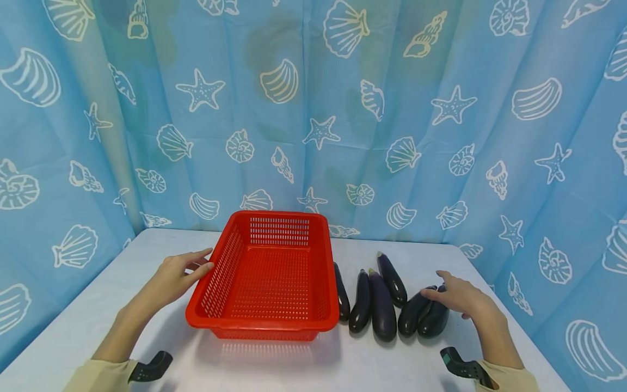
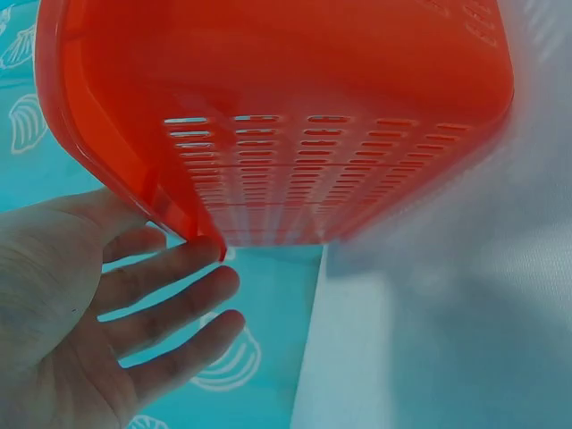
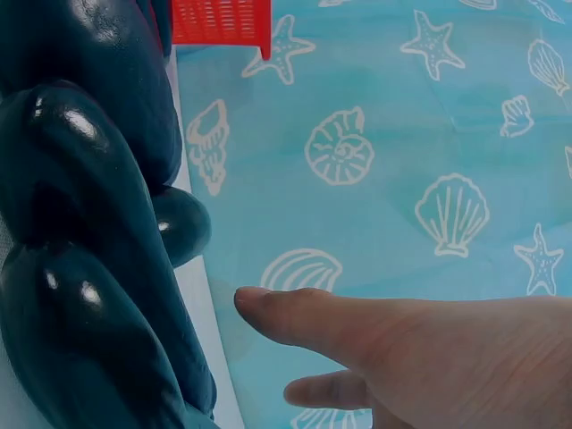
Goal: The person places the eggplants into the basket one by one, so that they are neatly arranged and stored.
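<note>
Toward the right edge of the table (image 1: 372, 373), the glossy eggplants (image 1: 383, 307) probably handle firm and slippery (best gripped round the fat middle). The right hand (image 1: 461, 294) spreads empty beside them; the left hand (image 1: 177, 275), loosely spread, touches the left rim of the red basket (image 1: 264, 325).

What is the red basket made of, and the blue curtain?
The red basket looks like smooth, slightly shiny plastic, with neat rows of slots. The blue curtain seems matte cloth, hanging in soft folds, though thin plastic is possible.
</note>
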A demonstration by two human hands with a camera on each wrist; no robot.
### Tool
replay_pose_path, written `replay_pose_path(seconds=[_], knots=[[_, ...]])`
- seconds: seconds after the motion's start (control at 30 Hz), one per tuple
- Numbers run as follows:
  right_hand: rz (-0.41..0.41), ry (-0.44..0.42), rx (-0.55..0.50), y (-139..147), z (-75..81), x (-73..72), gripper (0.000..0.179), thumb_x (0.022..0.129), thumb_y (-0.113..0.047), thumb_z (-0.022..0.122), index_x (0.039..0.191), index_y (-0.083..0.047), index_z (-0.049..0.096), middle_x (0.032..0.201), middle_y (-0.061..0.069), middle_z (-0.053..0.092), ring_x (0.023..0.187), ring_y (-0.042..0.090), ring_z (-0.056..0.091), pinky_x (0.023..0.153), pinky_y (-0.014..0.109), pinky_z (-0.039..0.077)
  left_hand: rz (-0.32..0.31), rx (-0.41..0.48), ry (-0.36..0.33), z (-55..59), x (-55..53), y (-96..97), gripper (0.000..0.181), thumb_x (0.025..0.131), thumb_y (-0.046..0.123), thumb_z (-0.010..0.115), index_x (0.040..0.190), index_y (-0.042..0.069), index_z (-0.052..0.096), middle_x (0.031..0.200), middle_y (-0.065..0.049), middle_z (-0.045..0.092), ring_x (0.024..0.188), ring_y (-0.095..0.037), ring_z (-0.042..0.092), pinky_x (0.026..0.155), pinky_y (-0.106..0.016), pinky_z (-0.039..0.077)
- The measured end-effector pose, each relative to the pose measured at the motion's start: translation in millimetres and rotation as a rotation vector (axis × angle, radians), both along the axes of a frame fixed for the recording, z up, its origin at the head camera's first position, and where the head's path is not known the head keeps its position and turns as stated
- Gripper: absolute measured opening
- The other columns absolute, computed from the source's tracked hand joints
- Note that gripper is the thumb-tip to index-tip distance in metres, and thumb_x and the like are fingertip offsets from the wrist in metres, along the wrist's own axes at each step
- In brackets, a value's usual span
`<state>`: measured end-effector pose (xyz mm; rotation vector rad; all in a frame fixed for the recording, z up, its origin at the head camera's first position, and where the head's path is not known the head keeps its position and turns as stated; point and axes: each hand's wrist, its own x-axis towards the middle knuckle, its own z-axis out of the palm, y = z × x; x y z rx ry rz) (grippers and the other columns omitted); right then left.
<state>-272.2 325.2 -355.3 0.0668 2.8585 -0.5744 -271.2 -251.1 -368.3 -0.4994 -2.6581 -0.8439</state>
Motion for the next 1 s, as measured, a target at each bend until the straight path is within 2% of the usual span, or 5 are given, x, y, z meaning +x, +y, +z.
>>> replay_pose_path(seconds=[0.13,0.27,0.53,0.8,1.0], knots=[[-0.01,-0.042,-0.037,0,0.0,0.6,0.101,0.09,-0.062,0.056,0.149,0.01,0.016,0.145,0.045,0.025,0.118,0.058,0.048,0.067,0.042,0.059,-0.002,0.014,-0.001,-0.2,0.3,0.0,0.05,0.094,0.022,0.066,0.136,-0.004,0.055,0.11,-0.02,0.072,0.092,-0.033,0.071,0.068,-0.038,0.061],[-0.022,-0.068,-0.057,1,-0.2,-0.1,0.103,0.09,-0.061,0.058,0.149,0.012,0.015,0.143,0.045,0.028,0.109,0.053,0.056,0.066,0.04,0.06,-0.004,0.026,-0.008,-0.2,0.4,0.1,0.051,0.094,0.023,0.065,0.136,-0.004,0.054,0.11,-0.02,0.072,0.092,-0.033,0.071,0.069,-0.038,0.061],[-0.072,-0.117,-0.055,2,-2.0,-3.8,0.104,0.09,-0.057,0.061,0.146,0.017,0.015,0.14,0.046,0.029,0.097,0.043,0.064,0.066,0.039,0.06,-0.008,0.091,-0.077,0.2,0.8,0.9,0.053,0.095,0.029,0.064,0.137,-0.001,0.054,0.115,-0.02,0.07,0.097,-0.033,0.07,0.07,-0.038,0.061],[-0.127,-0.154,-0.044,2,-7.5,-5.3,0.099,0.089,-0.05,0.066,0.139,0.023,0.022,0.128,0.046,0.042,0.087,0.035,0.067,0.065,0.037,0.061,-0.047,0.16,-0.129,-3.3,-1.0,-2.1,0.052,0.096,0.03,0.062,0.138,-0.001,0.053,0.124,-0.022,0.066,0.106,-0.038,0.066,0.073,-0.036,0.061],[-0.13,-0.172,-0.039,3,-11.7,-6.9,0.096,0.089,-0.047,0.066,0.139,0.023,0.023,0.121,0.044,0.049,0.083,0.031,0.068,0.064,0.037,0.061,-0.085,0.189,-0.164,-1.6,-1.1,-3.8,0.054,0.096,0.028,0.063,0.139,-0.003,0.051,0.126,-0.023,0.065,0.11,-0.04,0.065,0.076,-0.036,0.061]])
